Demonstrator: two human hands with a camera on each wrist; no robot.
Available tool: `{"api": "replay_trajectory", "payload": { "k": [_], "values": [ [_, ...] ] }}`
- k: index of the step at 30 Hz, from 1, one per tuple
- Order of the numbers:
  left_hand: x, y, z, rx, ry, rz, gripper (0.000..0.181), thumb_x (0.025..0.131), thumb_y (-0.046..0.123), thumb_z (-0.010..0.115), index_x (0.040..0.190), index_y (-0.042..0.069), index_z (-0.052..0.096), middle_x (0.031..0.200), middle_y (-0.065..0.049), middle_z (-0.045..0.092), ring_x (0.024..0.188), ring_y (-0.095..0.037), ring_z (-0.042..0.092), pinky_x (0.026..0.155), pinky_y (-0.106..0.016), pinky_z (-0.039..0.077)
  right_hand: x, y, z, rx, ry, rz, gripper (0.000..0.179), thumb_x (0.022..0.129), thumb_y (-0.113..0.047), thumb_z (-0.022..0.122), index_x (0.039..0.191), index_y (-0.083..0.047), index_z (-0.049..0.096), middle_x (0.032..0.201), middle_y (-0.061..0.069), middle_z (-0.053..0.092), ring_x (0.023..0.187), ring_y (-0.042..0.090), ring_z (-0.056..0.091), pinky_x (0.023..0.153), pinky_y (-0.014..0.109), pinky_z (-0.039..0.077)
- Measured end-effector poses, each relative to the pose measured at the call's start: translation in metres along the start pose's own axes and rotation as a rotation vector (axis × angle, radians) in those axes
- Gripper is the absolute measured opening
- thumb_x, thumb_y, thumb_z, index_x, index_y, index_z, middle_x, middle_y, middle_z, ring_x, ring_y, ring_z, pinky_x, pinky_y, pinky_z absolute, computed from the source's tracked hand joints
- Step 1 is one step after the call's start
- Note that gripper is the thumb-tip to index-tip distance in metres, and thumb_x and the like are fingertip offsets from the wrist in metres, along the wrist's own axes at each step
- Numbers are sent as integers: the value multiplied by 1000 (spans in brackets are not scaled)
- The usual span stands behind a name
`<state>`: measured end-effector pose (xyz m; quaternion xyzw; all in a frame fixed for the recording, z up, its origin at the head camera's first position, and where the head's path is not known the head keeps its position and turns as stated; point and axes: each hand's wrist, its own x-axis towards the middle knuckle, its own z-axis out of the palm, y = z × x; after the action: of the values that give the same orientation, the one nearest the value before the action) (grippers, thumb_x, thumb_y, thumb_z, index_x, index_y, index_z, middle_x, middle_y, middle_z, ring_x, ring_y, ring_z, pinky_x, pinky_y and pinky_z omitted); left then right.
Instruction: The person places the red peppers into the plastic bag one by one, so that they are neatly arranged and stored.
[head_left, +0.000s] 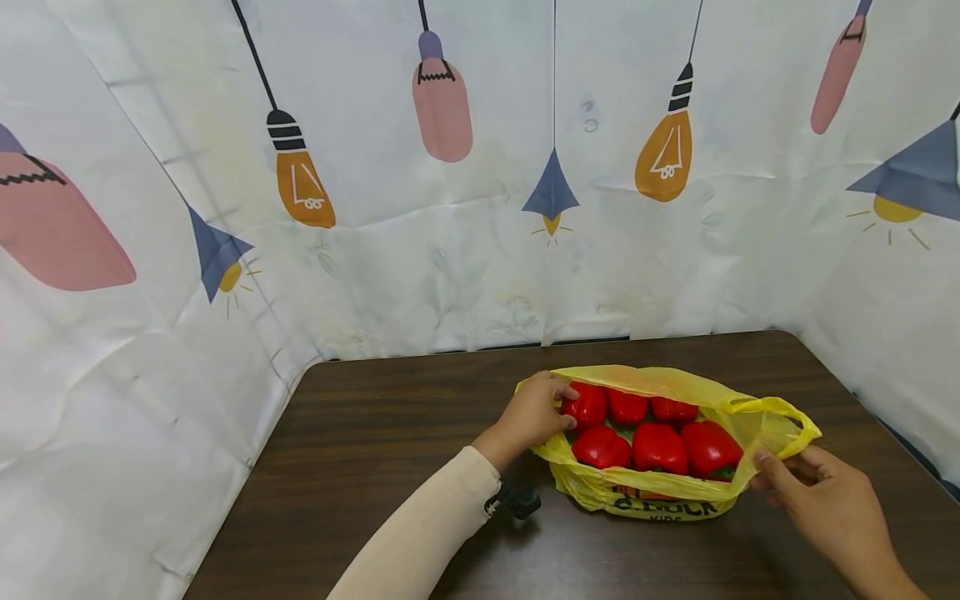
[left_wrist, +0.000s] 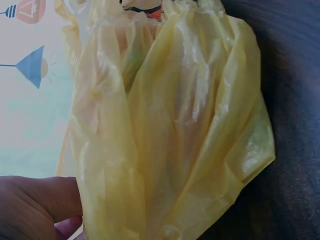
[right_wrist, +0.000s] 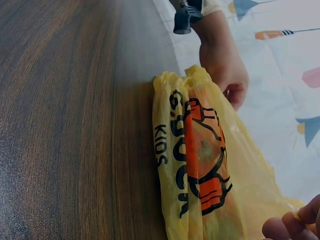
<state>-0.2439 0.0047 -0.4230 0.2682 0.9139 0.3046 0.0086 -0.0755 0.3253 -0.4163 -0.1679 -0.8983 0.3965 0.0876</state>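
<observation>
Several red bell peppers (head_left: 658, 448) lie inside a yellow plastic bag (head_left: 637, 479), whose wide mouth faces up. The left hand (head_left: 528, 414) reaches over the bag's left rim, thumb and fingers round the near side of the leftmost red bell pepper (head_left: 588, 407). In the left wrist view, the bag wall hides most of the left hand's fingers (left_wrist: 45, 200). At the other end, the right hand (head_left: 832, 492) pinches the bag's right edge by the handle loop. In the right wrist view, that hand's fingertips (right_wrist: 295, 227) hold the stretched plastic.
The bag rests on a dark wooden table (head_left: 375, 442). Behind and beside the table hangs a white curtain (head_left: 480, 250) printed with lamps and bulbs. A small black device (head_left: 516, 500) is strapped at the left wrist, near the bag's front.
</observation>
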Motion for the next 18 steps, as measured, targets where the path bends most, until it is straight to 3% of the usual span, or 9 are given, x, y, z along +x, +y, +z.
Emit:
{"api": "replay_trajectory", "payload": {
  "k": [4,9,14,18],
  "values": [
    [-5,0,-4,-78,-10,-1,32,82,11,88,112,9,77,111,-2,67,103,-23,64,81,-21,54,-1,1,0,4,3,-5,57,100,-58,57,106,-3,73,83,3,76,66,17,70,52,30,52],
    [-16,0,-20,-271,-9,24,34,85,10,84,118,7,73,113,-6,67,105,-26,66,78,-22,57,-3,1,-3,19,6,5,58,100,-57,58,110,-2,72,85,4,77,67,17,70,52,31,53],
    [-31,-2,-38,-414,54,107,37,89,10,81,124,5,69,118,-6,66,107,-29,66,81,-24,59,-2,-2,-7,27,42,20,58,100,-56,58,110,-1,71,83,5,76,65,17,70,51,31,54],
    [-41,-8,-53,-457,92,129,39,88,9,82,125,7,67,119,-6,67,105,-28,67,83,-29,59,0,-3,-9,27,67,30,59,101,-56,56,115,1,68,84,5,76,64,16,70,51,31,53]
  ]
}}
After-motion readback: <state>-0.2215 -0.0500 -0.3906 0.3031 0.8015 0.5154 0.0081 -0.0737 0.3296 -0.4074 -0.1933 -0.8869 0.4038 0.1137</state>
